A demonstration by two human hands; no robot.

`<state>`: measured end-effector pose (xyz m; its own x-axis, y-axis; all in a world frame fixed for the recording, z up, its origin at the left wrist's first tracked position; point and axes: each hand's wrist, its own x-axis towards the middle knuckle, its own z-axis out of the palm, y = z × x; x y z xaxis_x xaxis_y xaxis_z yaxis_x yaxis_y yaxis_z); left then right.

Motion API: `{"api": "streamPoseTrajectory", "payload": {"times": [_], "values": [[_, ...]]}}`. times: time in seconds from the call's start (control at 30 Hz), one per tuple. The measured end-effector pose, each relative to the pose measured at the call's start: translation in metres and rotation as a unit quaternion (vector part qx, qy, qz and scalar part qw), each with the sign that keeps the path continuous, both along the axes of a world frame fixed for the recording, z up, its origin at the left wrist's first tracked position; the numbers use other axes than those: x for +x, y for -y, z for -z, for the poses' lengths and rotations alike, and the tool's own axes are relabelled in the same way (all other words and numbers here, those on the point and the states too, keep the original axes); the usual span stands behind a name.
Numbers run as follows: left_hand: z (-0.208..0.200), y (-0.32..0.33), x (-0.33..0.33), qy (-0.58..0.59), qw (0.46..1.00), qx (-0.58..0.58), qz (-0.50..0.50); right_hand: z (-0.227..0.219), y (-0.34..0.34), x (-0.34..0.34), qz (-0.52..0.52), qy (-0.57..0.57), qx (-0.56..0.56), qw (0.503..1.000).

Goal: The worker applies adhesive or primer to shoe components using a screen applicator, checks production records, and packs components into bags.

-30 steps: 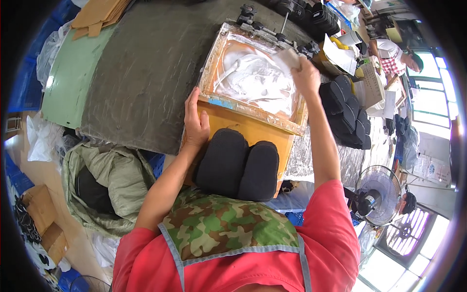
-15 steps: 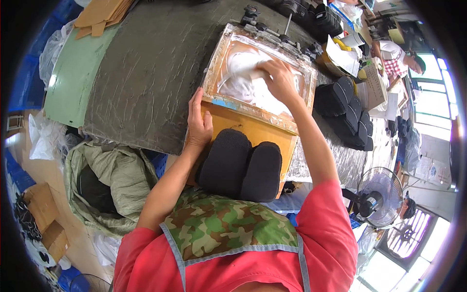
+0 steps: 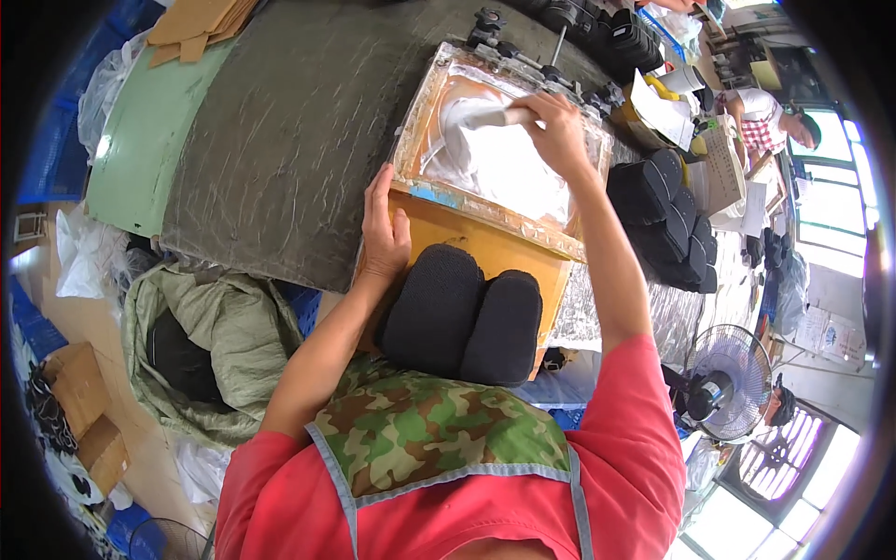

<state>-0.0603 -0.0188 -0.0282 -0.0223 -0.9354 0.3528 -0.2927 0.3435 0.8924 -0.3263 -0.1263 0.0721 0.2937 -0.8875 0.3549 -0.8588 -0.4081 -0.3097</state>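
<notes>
A wooden screen-printing frame (image 3: 523, 224) lies before me, its mesh covered with white paste (image 3: 509, 168). My right hand (image 3: 560, 135) is closed round the pale handle of a scraper (image 3: 509, 117). The scraper's head sits in the paste toward the upper left and is coated white, so its shape is hidden. With its fingers along the side and its thumb in front, my left hand (image 3: 385, 229) grips the frame's near left corner. Below the frame is a yellow board (image 3: 439, 229), and two black padded pieces (image 3: 434, 308) rest side by side at its near end.
A dark worktable (image 3: 280, 131) stretches left, with a green sheet (image 3: 154, 140) beyond. Metal hinge clamps (image 3: 523, 61) hold the frame's far edge. Stacked black pieces (image 3: 653, 210) stand to the right, near a fan (image 3: 719, 387). Another person (image 3: 761, 121) is at the far right.
My right hand has moved slightly right and up with the scraper, and the paste has shifted to a wider spread at the right. My left hand stays at the corner.
</notes>
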Motion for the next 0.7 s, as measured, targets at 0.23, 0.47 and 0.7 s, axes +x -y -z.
{"api": "streamPoseTrajectory", "payload": {"times": [0.23,0.47,0.7], "values": [[-0.001,-0.003,0.005,0.02,1.0,-0.001,-0.007,-0.006,-0.06,-0.037,0.006,-0.085,0.061,0.994],[0.003,0.0,-0.001,0.011,1.0,-0.007,-0.002,0.008,0.031,0.021,-0.104,-0.038,-0.067,0.992],[0.008,0.0,0.0,0.013,1.0,-0.018,-0.016,0.002,0.019,-0.059,0.015,-0.167,0.073,0.983]]}}
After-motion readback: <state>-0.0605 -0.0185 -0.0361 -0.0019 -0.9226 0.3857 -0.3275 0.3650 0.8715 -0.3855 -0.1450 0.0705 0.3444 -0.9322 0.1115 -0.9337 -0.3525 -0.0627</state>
